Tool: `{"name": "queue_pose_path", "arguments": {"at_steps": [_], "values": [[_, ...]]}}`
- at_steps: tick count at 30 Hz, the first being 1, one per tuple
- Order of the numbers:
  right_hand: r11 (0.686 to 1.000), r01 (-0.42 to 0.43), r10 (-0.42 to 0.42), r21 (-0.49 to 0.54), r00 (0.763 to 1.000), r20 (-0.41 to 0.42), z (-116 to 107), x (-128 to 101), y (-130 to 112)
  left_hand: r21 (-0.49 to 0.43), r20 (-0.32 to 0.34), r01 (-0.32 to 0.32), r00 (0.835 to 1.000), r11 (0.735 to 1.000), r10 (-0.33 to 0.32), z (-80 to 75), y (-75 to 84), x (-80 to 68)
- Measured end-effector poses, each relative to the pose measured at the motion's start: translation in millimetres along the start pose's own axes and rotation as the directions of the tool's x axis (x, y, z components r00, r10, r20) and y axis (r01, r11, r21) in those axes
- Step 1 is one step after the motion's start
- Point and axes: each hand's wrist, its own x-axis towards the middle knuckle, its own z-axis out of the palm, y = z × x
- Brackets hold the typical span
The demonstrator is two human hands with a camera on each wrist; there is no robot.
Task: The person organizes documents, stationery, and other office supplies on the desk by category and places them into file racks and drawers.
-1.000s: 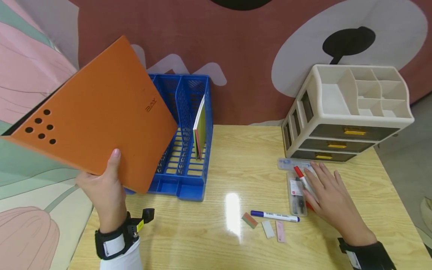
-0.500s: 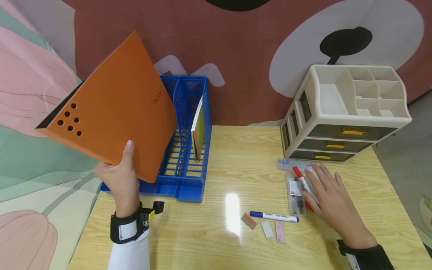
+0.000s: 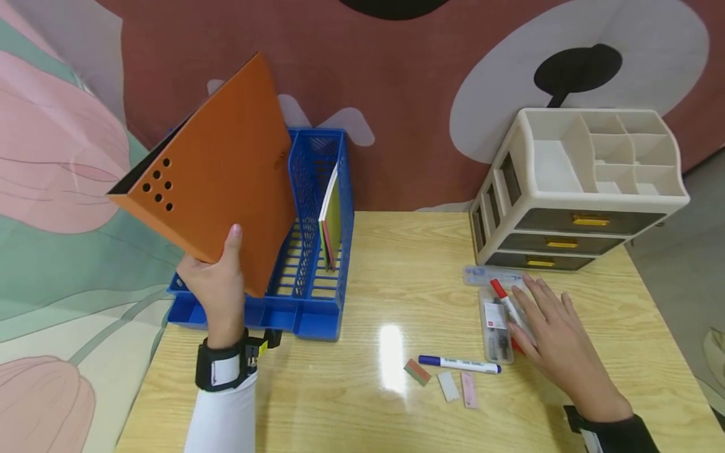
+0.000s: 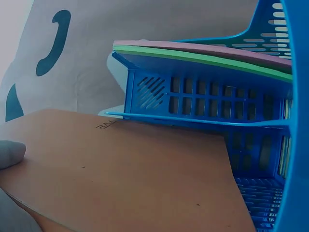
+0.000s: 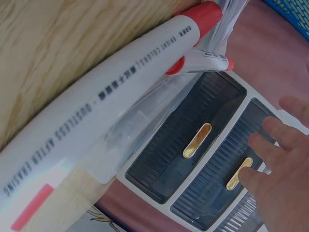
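Observation:
My left hand (image 3: 218,286) grips an orange folder (image 3: 226,182) by its lower edge, thumb on its front face. The folder is tilted, its lower right part inside the left section of a blue file rack (image 3: 320,322). In the left wrist view the folder (image 4: 120,179) lies alongside the rack's divider (image 4: 207,121). Thin notebooks (image 3: 334,220) lean in the right section. My right hand (image 3: 566,349) has its fingers extended beside a red-capped whiteboard marker (image 3: 506,296). Two such markers show in the right wrist view, the nearer marker (image 5: 106,92) being large.
A clear plastic case (image 3: 498,333) lies left of the right hand. A cream drawer organizer (image 3: 606,201) stands at the back right. A blue marker (image 3: 461,363), a two-tone eraser (image 3: 418,372), a white block (image 3: 448,385) and a pink block (image 3: 469,390) lie near the front.
My left hand has carried the orange folder rightward and slightly up, turning it more upright over the rack's left section. The right hand stays in place.

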Motion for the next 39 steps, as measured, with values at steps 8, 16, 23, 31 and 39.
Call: {"name": "queue_pose_path", "arguments": {"at_steps": [8, 16, 23, 31, 39], "values": [[1.0, -0.015, 0.015, -0.008, 1.0, 0.01, -0.6, -0.1, -0.1, 0.028, 0.027, -0.046, 0.999, 0.999, 0.045, 8.2, -5.1, 3.5], [1.0, -0.03, 0.03, 0.008, 1.0, 0.01, 0.0, -0.8, -1.5, 0.043, 0.055, -0.046, 0.998, 0.998, 0.044, 8.9, -22.2, -3.0], [0.999, -0.042, 0.042, 0.011, 0.999, 0.007, -1.1, -1.5, -1.6, 0.035, 0.06, -0.008, 0.998, 0.999, 0.006, 7.2, -38.3, -10.2], [0.998, -0.06, 0.06, 0.028, 0.998, 0.001, -0.5, -3.8, -1.4, 0.102, 0.078, 0.048, 0.995, 0.994, -0.056, 4.8, -49.9, -18.2], [0.996, -0.081, 0.081, 0.043, 0.997, 0.013, 0.3, -6.8, -0.7, 0.084, 0.087, 0.055, 0.994, 0.995, -0.063, 5.7, -59.0, -24.7]]}}
